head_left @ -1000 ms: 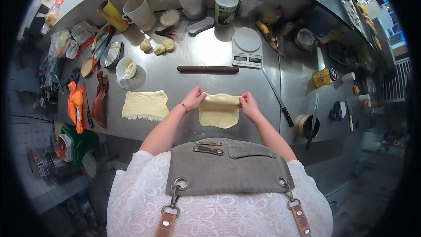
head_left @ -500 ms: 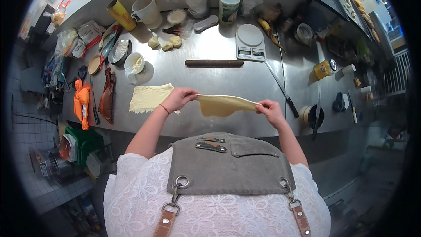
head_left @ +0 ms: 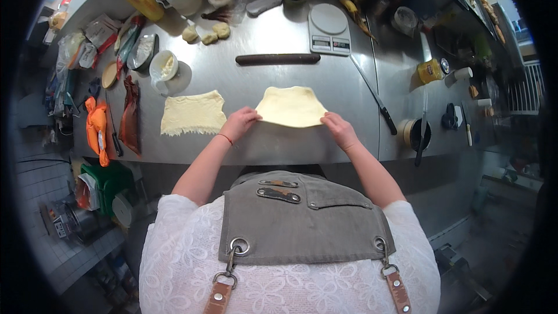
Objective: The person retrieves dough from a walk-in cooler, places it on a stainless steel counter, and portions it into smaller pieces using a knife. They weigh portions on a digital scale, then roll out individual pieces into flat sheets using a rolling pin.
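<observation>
A smooth, pale sheet of dough (head_left: 292,107) spreads over the steel worktop (head_left: 279,150) in front of me. My left hand (head_left: 242,123) pinches its near left corner. At the near right corner, my right hand (head_left: 340,128) grips the same sheet between thumb and fingers. To the left lies a second dough sheet (head_left: 193,113) with a ragged near edge, apart from my left hand. Beyond the sheet I hold, a dark rolling pin (head_left: 278,59) rests crosswise.
Past the rolling pin stand a white kitchen scale (head_left: 329,29) and several dough balls (head_left: 206,34). A white tub (head_left: 164,66) is at left. On the right lie a long knife (head_left: 376,100), a jar (head_left: 431,72) and a small pot (head_left: 416,134). Bags crowd the left side.
The dough sheet hung from both hands and now lies spread on the worktop, its far edge away from me. Both hands still hold its near corners. My view has shifted slightly.
</observation>
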A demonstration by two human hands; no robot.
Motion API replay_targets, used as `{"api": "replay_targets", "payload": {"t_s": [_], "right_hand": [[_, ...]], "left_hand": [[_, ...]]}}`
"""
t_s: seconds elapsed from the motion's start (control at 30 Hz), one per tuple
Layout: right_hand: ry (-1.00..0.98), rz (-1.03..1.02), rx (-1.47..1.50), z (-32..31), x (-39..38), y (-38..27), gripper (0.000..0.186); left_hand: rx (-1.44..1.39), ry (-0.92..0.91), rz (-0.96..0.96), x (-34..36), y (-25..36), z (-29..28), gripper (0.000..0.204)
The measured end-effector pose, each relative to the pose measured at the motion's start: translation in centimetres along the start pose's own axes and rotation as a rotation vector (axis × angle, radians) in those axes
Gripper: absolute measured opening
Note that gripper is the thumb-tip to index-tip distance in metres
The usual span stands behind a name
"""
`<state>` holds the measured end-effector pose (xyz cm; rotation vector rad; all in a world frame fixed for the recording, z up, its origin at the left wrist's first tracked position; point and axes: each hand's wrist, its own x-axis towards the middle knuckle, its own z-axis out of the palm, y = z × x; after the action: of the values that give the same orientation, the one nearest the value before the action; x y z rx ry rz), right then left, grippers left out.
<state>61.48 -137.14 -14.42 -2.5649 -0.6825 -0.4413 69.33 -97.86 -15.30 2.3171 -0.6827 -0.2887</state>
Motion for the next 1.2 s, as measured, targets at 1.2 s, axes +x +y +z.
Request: {"api": "replay_targets", "payload": {"t_s": [1.2], "right_hand": [[-0.309, 0.462, -0.198, 4.5, -9.2, -5.1, 0.065]], "left_hand": [[0.678, -0.099, -0.103, -9.0, 0.3, 6.9, 0.060]]}}
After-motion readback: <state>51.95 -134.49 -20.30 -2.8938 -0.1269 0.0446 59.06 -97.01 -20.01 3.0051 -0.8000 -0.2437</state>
